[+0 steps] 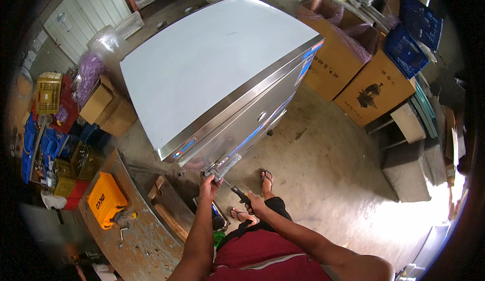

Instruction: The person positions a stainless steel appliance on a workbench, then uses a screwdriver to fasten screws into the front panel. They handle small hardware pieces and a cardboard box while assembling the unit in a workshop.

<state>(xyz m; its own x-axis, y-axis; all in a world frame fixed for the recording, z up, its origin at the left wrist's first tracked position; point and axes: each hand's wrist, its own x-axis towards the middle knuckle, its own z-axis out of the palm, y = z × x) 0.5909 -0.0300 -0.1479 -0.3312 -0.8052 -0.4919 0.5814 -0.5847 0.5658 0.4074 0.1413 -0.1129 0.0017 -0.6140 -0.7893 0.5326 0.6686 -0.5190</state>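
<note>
In front of me stands a large stainless-steel cabinet [257, 112] with a pale flat top and blue strips along its front. At its near lower corner, my left hand [208, 184] is closed on a small metal bracket [209, 173], whose exact shape is partly hidden by the fingers. A clear plastic piece [230, 165] shows just beside it. My right hand [255, 203] grips a screwdriver [239, 193] by its black and yellow handle. The thin shaft points up and left to the bracket; whether the tip touches a screw is too small to tell.
On my left is a worn workbench [146, 245] bearing an orange tool case [107, 199] and a small tool. Beyond it are yellow crates [49, 93] and an open carton [103, 107]. Large cardboard boxes [374, 86], blue crates [406, 54] and wrapped blocks [406, 172] stand right.
</note>
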